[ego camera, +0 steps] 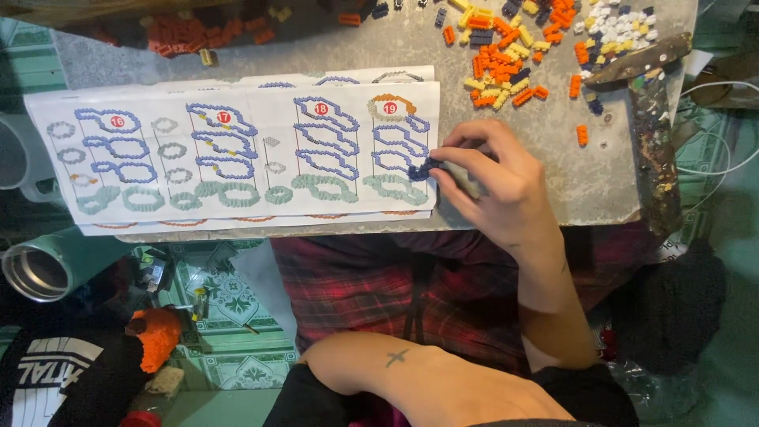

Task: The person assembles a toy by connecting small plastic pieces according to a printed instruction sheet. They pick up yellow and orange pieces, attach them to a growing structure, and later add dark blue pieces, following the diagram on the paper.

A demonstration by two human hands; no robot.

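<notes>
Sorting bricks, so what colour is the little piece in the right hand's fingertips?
Dark blue brick piece, head view.

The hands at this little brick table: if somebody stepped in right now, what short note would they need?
Right hand: fingertips pinch a small dark blue brick piece at the right edge of the instruction sheet, beside its last diagram.
Left hand: out of view; only that forearm shows, resting over the lap.
Loose orange, yellow and white bricks lie at the table's far right; more orange ones at far left.
Done: only that small dark blue piece is visibly joined.
Left: the loose bricks remain unused.
</notes>
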